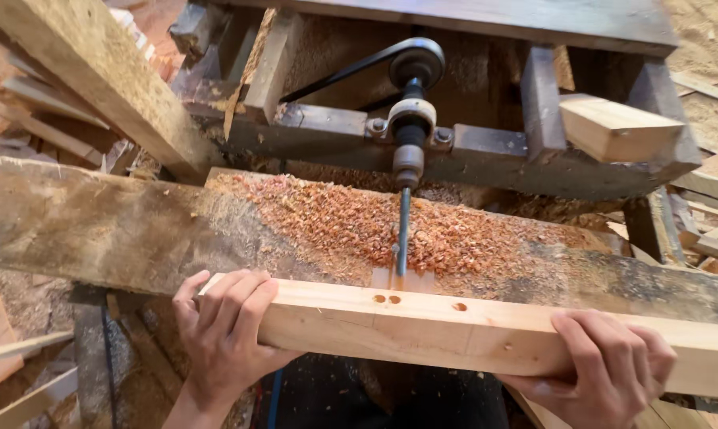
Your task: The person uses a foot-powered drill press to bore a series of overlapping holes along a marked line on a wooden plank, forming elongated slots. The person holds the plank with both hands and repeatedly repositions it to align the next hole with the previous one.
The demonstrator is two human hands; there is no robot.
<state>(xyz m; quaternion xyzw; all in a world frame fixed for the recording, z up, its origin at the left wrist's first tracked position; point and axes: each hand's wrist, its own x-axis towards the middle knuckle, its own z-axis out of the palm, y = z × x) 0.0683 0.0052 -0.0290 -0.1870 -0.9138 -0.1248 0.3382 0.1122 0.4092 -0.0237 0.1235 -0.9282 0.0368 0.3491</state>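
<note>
Timber bar [486, 334], pale and squared, lies crosswise on a worn plank bed [121, 230] heaped with reddish shavings [351, 222], its far face set against a horizontal drill bit [403, 234]. The bit runs out from a chuck [408, 163] on a spindle carried by a dark wooden frame [534, 159], with a belt and pulley [416, 63] above.

Step in hand, as judged from the layout: boring a row of holes into the bar. Three small holes [391, 299] show on the near upper face, two close together and one apart to the right, roughly in line with the bit. The next move appears to call for steady forward pressure with the bar kept square to the bit, and for both hands to stay well clear of the spindle line.

Left hand [224, 334]: fingers curled over the left end of the bar, wrapped firmly around its top and near face. Right hand [605, 365]: fingers bent over the near edge further right, gripping the bar from the front, thumb hidden below. Both hands are closed on the wood; neither touches the bit.

A loose pale wood block [617, 127] rests on the frame at upper right; offcuts [708, 238] lie at the sides.
</note>
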